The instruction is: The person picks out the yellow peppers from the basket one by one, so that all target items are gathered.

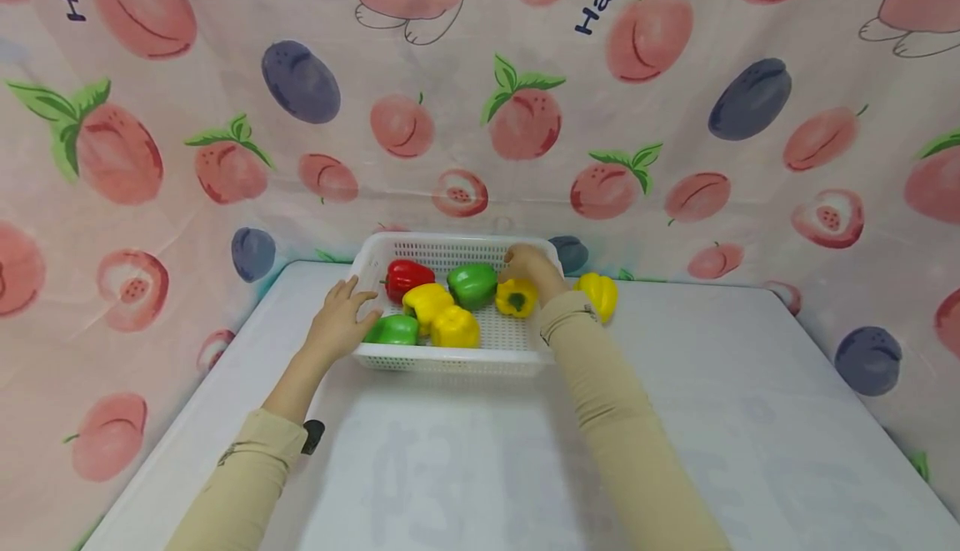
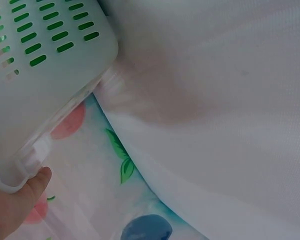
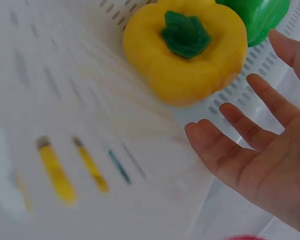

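Observation:
A white plastic basket [image 1: 450, 354] holds several bell peppers. My left hand [image 1: 337, 320], fingers spread, is at its left rim, near a green pepper [image 1: 397, 330]; in the left wrist view the thumb [image 2: 38, 181] lies along the rim. My right hand [image 1: 527, 264] reaches over the right side, behind a yellow pepper with a green stem [image 1: 516, 298]. The right wrist view shows loosely bent fingers [image 3: 250, 131] beside that yellow pepper [image 3: 185, 80], holding nothing. A red pepper [image 1: 408, 279], a second green pepper [image 1: 476, 286] and two yellow peppers [image 1: 455, 328] fill the left and middle.
Another yellow pepper [image 1: 599, 294] lies on the white table [image 1: 712, 384], just right of the basket. A fruit-printed cloth [image 1: 465, 142] hangs behind the table and along its sides.

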The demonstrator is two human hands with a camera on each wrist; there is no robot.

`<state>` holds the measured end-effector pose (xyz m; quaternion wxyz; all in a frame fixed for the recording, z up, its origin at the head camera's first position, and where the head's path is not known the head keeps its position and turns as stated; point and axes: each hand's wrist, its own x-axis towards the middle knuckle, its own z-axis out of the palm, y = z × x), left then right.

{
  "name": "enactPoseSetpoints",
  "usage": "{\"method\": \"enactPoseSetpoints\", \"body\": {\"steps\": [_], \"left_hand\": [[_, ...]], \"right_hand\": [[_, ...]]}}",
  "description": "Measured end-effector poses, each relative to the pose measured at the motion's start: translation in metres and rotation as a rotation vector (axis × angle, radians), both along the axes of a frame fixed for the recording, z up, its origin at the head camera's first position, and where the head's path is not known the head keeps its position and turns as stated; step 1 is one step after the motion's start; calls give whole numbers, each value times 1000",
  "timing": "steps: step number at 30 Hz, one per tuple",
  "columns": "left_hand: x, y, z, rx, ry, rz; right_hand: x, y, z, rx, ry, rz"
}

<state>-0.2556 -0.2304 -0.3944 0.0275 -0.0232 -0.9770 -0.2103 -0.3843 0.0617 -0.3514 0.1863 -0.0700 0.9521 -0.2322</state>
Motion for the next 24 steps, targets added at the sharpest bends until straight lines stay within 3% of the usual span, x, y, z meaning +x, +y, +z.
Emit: {"method": "enactPoseSetpoints", "body": {"steps": [10,17,24], "left_hand": [[-1,0,1,3,1,-1],[0,0,1,3,7,-4],[1,1,1,-6,19,-9]], "right_hand": [[2,1,-5,16,-138,-4],[0,0,-16,-6,-149,-6],[0,0,-21,-49,-178,-66]]}}
